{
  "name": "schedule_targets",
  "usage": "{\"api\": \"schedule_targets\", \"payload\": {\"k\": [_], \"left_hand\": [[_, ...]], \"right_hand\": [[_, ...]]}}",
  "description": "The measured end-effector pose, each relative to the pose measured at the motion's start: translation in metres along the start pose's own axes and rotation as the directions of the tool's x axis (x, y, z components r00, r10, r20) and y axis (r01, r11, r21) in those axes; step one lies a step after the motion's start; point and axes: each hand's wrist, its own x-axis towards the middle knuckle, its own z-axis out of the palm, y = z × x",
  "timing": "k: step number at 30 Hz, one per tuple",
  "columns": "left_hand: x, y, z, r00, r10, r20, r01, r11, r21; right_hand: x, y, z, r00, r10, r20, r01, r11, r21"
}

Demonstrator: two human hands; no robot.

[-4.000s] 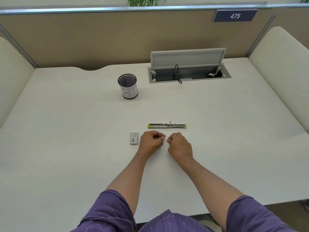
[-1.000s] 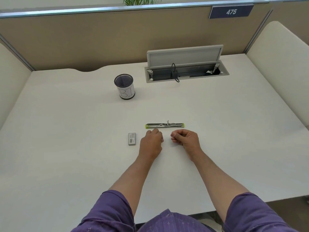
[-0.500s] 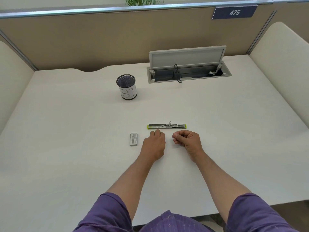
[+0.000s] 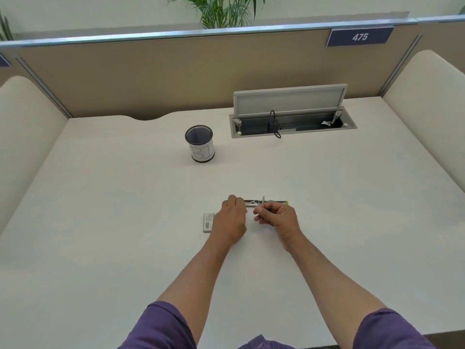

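Note:
A long metal stapler point(image 4: 270, 202) with lime-green ends lies opened flat on the white desk point(image 4: 125, 222). My left hand point(image 4: 232, 217) reaches over its left end, and the fingers rest on that end and hide it. My right hand point(image 4: 279, 219) sits just in front of the stapler's middle, fingers curled, thumb and forefinger pinching a small thin pale piece point(image 4: 257, 212) that is too small to identify. A small grey staple box point(image 4: 208, 222) lies flat just left of my left hand.
A black mesh pen cup point(image 4: 200, 143) labelled B1 stands further back on the left. Behind it to the right, a cable hatch point(image 4: 292, 122) is set in the desk with its lid up. Partition walls close off the back and both sides.
My left hand has slid forward from the desk onto the stapler's left end. My right hand has moved up close to the stapler, still pinching the small piece.

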Motion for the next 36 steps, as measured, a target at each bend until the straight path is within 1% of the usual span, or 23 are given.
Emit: {"api": "schedule_targets", "payload": {"k": [2,4,7,9,12,14,17,21,24,26,31,36], "left_hand": [[0.011,-0.007,-0.015,0.997,-0.042,-0.058,0.037,0.996,-0.080],[0.027,-0.014,-0.034,0.988,-0.083,-0.132,0.061,0.984,-0.165],[0.061,-0.028,-0.069,0.957,-0.192,-0.216,0.124,0.948,-0.292],[0.086,-0.040,-0.091,0.933,-0.254,-0.254,0.160,0.927,-0.339],[0.121,-0.059,-0.120,0.891,-0.366,-0.270,0.230,0.875,-0.426],[0.139,-0.072,-0.134,0.869,-0.419,-0.263,0.261,0.840,-0.477],[0.159,-0.090,-0.143,0.848,-0.464,-0.255,0.311,0.827,-0.469],[0.177,-0.102,-0.146,0.845,-0.493,-0.206,0.353,0.805,-0.477],[0.185,-0.105,-0.146,0.837,-0.518,-0.174,0.359,0.762,-0.539],[0.188,-0.106,-0.145,0.838,-0.524,-0.156,0.363,0.746,-0.559],[0.191,-0.111,-0.145,0.848,-0.504,-0.161,0.342,0.754,-0.560],[0.186,-0.111,-0.145,0.858,-0.486,-0.163,0.331,0.767,-0.550]], "right_hand": [[0.014,-0.016,0.020,0.999,-0.032,0.028,0.031,0.999,0.005],[0.034,-0.036,0.043,0.998,-0.060,0.021,0.060,0.998,0.000],[0.072,-0.067,0.079,0.993,-0.115,-0.008,0.114,0.990,-0.078],[0.096,-0.085,0.101,0.989,-0.148,-0.026,0.143,0.982,-0.124],[0.128,-0.105,0.128,0.981,-0.189,-0.048,0.175,0.961,-0.215],[0.147,-0.115,0.141,0.972,-0.227,-0.056,0.200,0.930,-0.309],[0.172,-0.123,0.155,0.960,-0.274,-0.048,0.222,0.859,-0.461],[0.197,-0.124,0.166,0.956,-0.294,0.019,0.237,0.730,-0.641],[0.208,-0.121,0.172,0.961,-0.261,0.093,0.247,0.654,-0.715],[0.213,-0.119,0.175,0.964,-0.241,0.113,0.241,0.613,-0.752],[0.220,-0.115,0.177,0.968,-0.235,0.084,0.215,0.617,-0.757],[0.220,-0.115,0.175,0.966,-0.236,0.102,0.232,0.626,-0.745]]}}
